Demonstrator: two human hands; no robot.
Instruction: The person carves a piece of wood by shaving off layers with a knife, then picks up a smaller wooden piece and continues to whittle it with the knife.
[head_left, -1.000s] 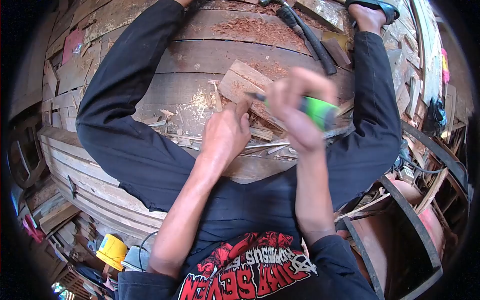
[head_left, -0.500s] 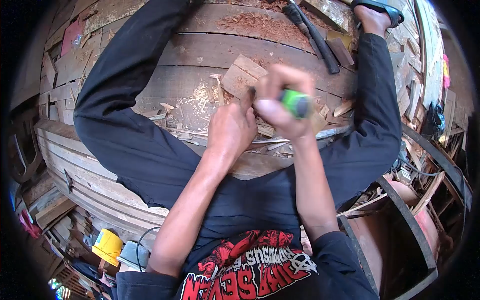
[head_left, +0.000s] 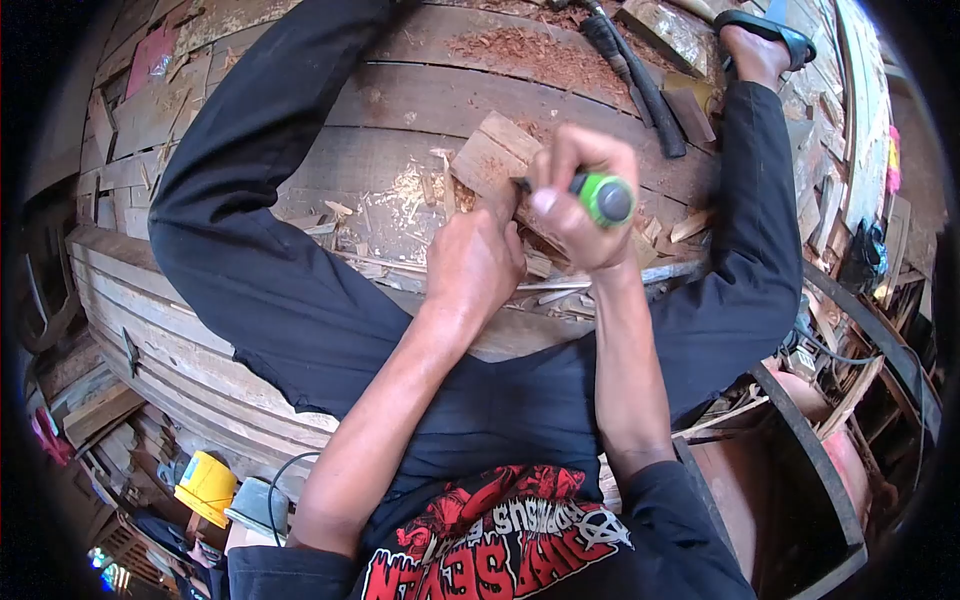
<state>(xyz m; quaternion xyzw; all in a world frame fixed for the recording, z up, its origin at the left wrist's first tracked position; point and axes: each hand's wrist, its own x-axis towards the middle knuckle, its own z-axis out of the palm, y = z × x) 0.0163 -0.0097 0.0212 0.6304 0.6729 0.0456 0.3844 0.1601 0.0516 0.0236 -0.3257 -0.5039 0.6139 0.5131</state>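
Observation:
My right hand (head_left: 585, 195) is closed around a tool with a green handle (head_left: 605, 200) and a dark grey end cap. Its dark shaft points left to the wood in front of my left hand, and the tip is hidden. My left hand (head_left: 475, 260) is wrapped round a narrow brown piece of wood (head_left: 505, 203), whose upper end sticks out past the fingers. Just beyond both hands, a flat wooden block (head_left: 490, 158) lies tilted on the plank floor. Pale shavings (head_left: 415, 190) are scattered to the left of it.
My legs in dark trousers spread on either side of the hands. A dark-handled hammer-like tool (head_left: 650, 105) lies beyond, among reddish shavings (head_left: 530, 50). Stacked planks (head_left: 180, 340) run along the left. A yellow bucket (head_left: 207, 487) stands at lower left, a curved metal frame (head_left: 820, 470) at lower right.
My right hand has turned slightly, so the green handle's end cap now faces up more. The view has shifted a little; my left hand keeps its grip on the wood.

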